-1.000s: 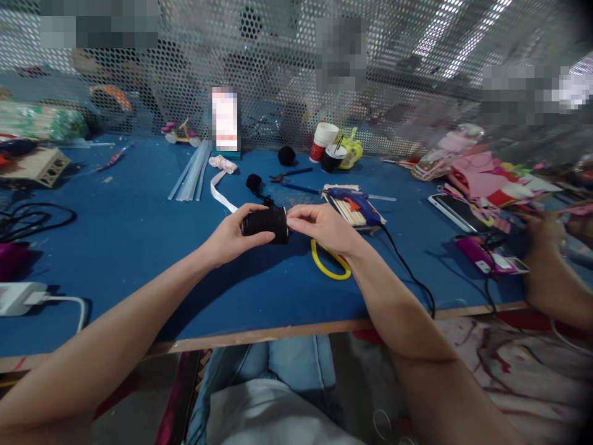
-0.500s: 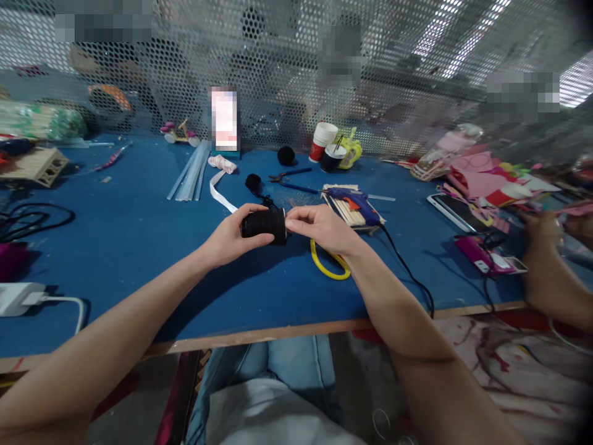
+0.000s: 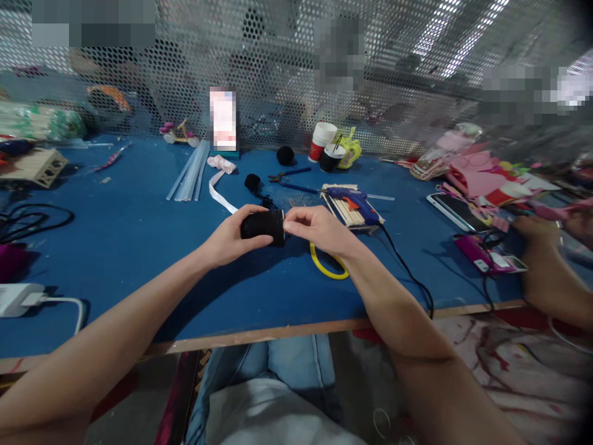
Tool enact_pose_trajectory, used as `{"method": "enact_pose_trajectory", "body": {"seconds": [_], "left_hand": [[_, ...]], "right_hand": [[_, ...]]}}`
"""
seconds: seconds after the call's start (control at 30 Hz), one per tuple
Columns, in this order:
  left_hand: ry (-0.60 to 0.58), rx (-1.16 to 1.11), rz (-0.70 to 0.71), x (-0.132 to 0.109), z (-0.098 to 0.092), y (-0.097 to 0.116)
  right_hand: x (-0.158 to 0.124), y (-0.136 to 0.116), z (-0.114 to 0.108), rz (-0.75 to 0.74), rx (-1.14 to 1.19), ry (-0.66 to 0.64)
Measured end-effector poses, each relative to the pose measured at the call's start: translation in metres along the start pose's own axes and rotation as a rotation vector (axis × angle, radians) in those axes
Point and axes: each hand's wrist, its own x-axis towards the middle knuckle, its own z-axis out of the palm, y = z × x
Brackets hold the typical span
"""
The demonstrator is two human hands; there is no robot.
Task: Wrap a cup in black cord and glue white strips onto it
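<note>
A black cylinder with a pale rim, which looks like a paper cup wrapped in black yarn (image 3: 262, 227), lies on its side in my left hand (image 3: 231, 238). The left thumb is in front of it and the fingers go behind. My right hand (image 3: 319, 228) pinches at the rim on the cup's right end; what the fingertips hold there is too small to tell. Just behind the cup lies a small ball of black yarn (image 3: 252, 182) with loose strands. A yellow scissor-like handle (image 3: 328, 266) shows beneath my right wrist.
A blue glue gun (image 3: 354, 201) rests on a stick raft (image 3: 340, 213), its cord running to the table's front edge. Pliers (image 3: 291, 180), stacked paper cups (image 3: 323, 139), glue sticks (image 3: 189, 173) and a phone (image 3: 223, 117) stand behind. Another person's arm (image 3: 551, 266) is at right.
The cup has turned very slightly and the right fingertips have shifted a little along its rim. The left hand keeps its hold; the rest is as before.
</note>
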Motion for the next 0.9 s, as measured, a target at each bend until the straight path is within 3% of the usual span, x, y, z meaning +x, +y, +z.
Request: {"method": "enact_pose_trajectory", "body": {"seconds": [0.33,0.9], "left_hand": [[-0.022,-0.132,-0.023,0.0008,0.0014,0.0018],[0.006,-0.010,-0.010,-0.0002,0.0021,-0.0010]], "right_hand": [[-0.0005,0.0000,-0.0040,0.023,0.066,0.013],[0.0008,-0.0016,0.0019,0.056,0.008,0.065]]}}
